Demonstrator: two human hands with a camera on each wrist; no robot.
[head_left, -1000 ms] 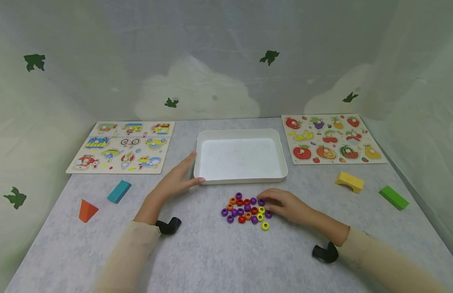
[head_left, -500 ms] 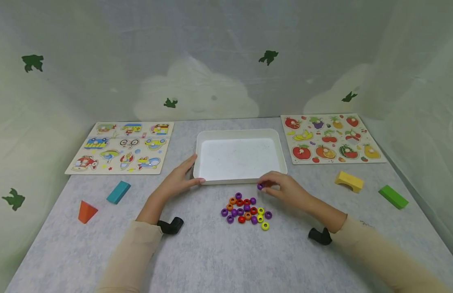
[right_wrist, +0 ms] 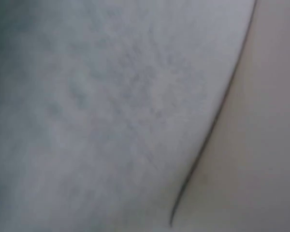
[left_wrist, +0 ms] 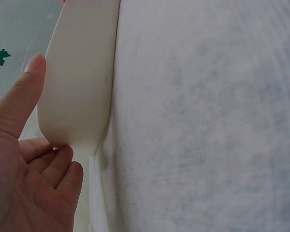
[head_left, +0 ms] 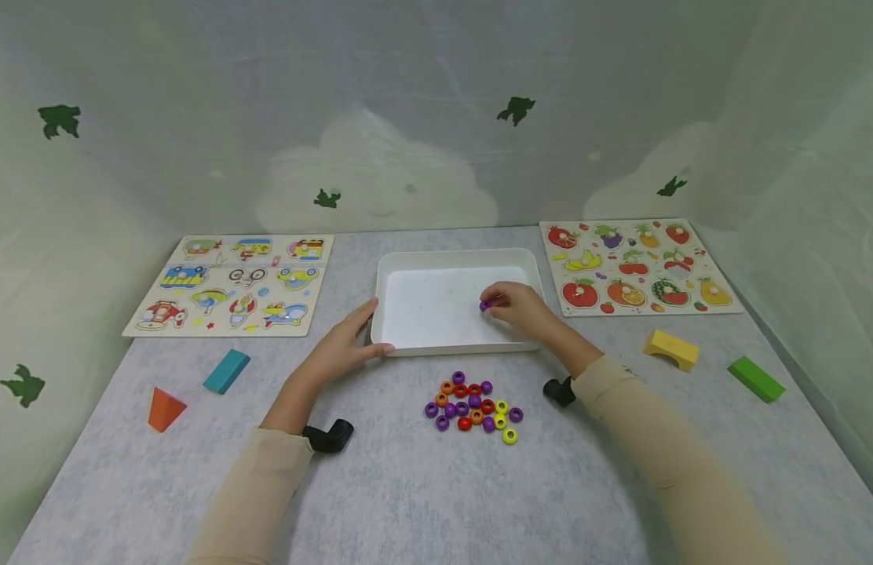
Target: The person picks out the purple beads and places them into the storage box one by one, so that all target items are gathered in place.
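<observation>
In the head view my left hand (head_left: 341, 345) rests against the near left corner of a shallow white tray (head_left: 443, 350), with fingers at its left side and thumb at the front edge. The left wrist view shows the thumb (left_wrist: 31, 79) at the rim and the other fingertips touching the tray's rounded corner. Over the right part of the tray, my right hand (head_left: 524, 310) pinches a purple bead (head_left: 484, 305) between thumb and fingers. A loose cluster of purple, red, orange and yellow beads (head_left: 475, 401) lies in front. The right wrist view is blurred and shows no fingers.
A vehicle puzzle board (head_left: 224, 286) lies left of the tray, a fruit puzzle board (head_left: 606, 271) right. Blocks flank the beads: blue (head_left: 227, 371) and orange (head_left: 165, 409) at left, a yellow arch (head_left: 672, 350) and green (head_left: 756, 380) at right.
My right hand has picked a purple bead from the cluster's right side and carried it up and away, over the front rim to above the tray. My left hand stays at the corner.
</observation>
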